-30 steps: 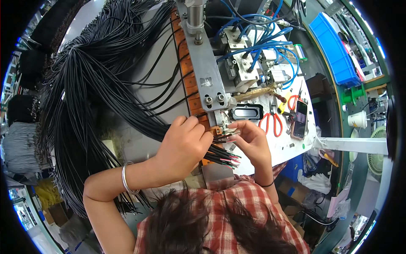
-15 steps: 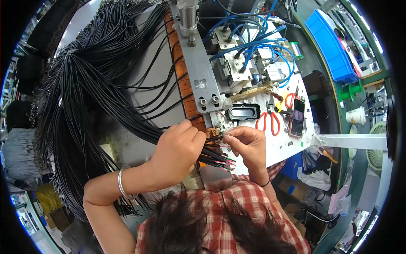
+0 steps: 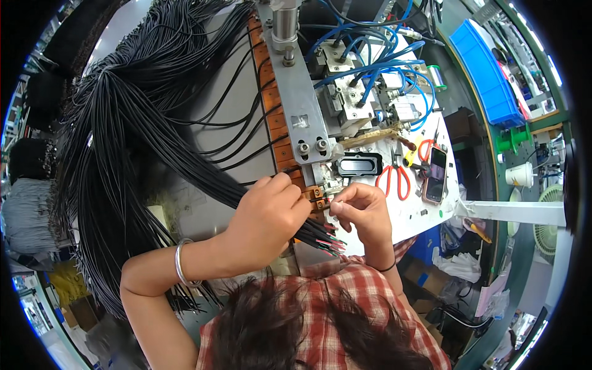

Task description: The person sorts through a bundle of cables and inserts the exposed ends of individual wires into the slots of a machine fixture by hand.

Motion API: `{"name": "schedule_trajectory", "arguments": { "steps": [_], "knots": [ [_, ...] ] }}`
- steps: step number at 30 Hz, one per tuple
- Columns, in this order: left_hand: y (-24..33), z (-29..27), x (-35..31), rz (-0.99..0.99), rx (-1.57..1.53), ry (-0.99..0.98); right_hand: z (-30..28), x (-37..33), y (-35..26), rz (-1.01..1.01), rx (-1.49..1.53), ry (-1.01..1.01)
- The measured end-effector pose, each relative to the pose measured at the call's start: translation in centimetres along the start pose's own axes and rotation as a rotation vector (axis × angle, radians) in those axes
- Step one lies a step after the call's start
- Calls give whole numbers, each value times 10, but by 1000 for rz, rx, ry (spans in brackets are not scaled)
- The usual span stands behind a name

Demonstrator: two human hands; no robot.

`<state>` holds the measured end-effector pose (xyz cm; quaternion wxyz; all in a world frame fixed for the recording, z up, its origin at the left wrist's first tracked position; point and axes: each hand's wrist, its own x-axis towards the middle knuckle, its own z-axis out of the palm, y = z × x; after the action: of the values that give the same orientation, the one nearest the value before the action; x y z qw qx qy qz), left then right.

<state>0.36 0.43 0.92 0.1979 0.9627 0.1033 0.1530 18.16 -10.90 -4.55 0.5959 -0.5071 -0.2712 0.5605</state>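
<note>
My left hand [image 3: 270, 216] is closed round a thick bundle of black cables [image 3: 213, 184]. Past its fingers the cables' stripped ends [image 3: 328, 242] fan out, showing thin red, green and pale wires. Fingertips of my right hand [image 3: 365, 213] are pinched together beside an orange block [image 3: 316, 195] at the near end of the metal fixture. They seem to hold the wire end of one black cable at that block, though the fingers cover most of it. The cable's path between my hands is partly hidden by my left knuckles.
An orange strip [image 3: 271, 111] with cables across it runs beside a grey metal arm [image 3: 299, 105]. Blue air hoses [image 3: 370, 68] loop over metal cylinders behind. To the right lie a black tray [image 3: 359, 164], red-handled scissors [image 3: 394, 180], a phone [image 3: 436, 174] and a blue bin [image 3: 487, 74].
The whole view has shifted slightly right. Between my hands the orange block shows more clearly, and the cable there has moved closer to it. Both hands keep their closed grip.
</note>
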Motion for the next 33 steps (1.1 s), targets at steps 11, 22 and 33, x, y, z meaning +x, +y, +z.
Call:
{"name": "schedule_trajectory", "arguments": {
  "steps": [11, 22, 33],
  "knots": [
    [2, -2, 0, -15, 46, -29, -4, 11, 13, 67, -107, 14],
    [-4, -2, -5, -24, 98, -113, -7, 11, 7, 141, -204, 12],
    [1, -7, -3, -29, 63, -21, 7, 3, 0, -220, -125, -7]
  ]
}}
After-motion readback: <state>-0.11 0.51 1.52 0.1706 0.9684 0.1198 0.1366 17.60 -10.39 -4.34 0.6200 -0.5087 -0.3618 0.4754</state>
